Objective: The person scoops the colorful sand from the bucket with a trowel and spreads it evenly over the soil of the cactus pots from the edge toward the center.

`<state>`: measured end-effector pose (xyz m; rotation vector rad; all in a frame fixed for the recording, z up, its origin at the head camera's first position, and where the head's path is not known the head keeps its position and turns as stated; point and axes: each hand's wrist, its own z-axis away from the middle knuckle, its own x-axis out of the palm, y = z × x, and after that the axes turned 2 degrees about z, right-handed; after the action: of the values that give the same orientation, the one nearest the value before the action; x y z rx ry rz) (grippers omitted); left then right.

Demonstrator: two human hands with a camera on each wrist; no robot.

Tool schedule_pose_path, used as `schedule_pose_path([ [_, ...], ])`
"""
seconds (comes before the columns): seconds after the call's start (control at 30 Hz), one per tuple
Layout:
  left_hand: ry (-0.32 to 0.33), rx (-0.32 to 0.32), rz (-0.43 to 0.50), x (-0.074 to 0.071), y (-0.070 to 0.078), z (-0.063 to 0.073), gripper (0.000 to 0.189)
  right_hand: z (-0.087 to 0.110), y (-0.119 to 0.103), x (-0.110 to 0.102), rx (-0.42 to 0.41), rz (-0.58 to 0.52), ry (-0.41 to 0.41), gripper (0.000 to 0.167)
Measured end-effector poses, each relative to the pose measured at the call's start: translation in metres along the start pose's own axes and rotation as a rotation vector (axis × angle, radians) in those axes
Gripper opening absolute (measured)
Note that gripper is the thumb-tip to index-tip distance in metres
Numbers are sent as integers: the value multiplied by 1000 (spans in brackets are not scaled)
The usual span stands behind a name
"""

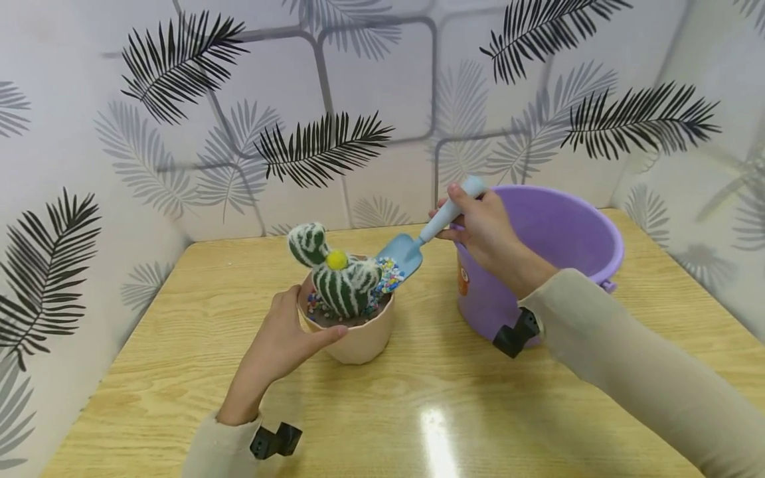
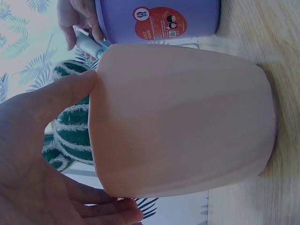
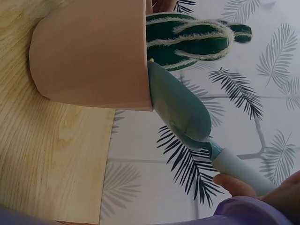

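Observation:
A fuzzy green-and-white cactus (image 1: pixel 345 287) with a yellow pompom (image 1: pixel 337 259) stands in a pale peach pot (image 1: pixel 361 342) on the table. My left hand (image 1: pixel 287 342) grips the pot's rim from the left, thumb along the near side and fingers on the far side. In my right hand (image 1: pixel 487 229) is a small blue trowel (image 1: pixel 402 252), held by its light handle. Colorful pebbles (image 1: pixel 388 273) lie on its blade, which tilts down over the pot's right rim. More pebbles surround the cactus base on brown soil. In the right wrist view the blade's underside (image 3: pixel 180 105) meets the rim.
A purple bucket (image 1: pixel 540 212) with an orange sticker (image 2: pixel 161 23) stands right of the pot, under my right forearm. The wooden table (image 1: pixel 197 332) backs onto a wall covering (image 1: pixel 382 86) printed with leaves. Black wrist cameras sit on both sleeves.

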<state>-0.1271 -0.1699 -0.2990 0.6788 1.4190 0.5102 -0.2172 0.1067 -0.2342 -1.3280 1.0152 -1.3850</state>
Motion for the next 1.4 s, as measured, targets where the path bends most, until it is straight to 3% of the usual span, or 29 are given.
schedule_pose_path([
  [0.3,-20,13,25,-3,-1,0,98,0,-2,4,-32,-8,-32,18],
  [0.63,-10,72,7,0,-7,-3,101,4,-15,6,-99,11,-81,21],
  [1.03,-42,63,-48,-4,-6,0,102,2,-22,6,-121,2,-87,25],
  [1.4,-28,48,-44,2,-10,-1,104,2,-10,18,-142,104,-126,14],
])
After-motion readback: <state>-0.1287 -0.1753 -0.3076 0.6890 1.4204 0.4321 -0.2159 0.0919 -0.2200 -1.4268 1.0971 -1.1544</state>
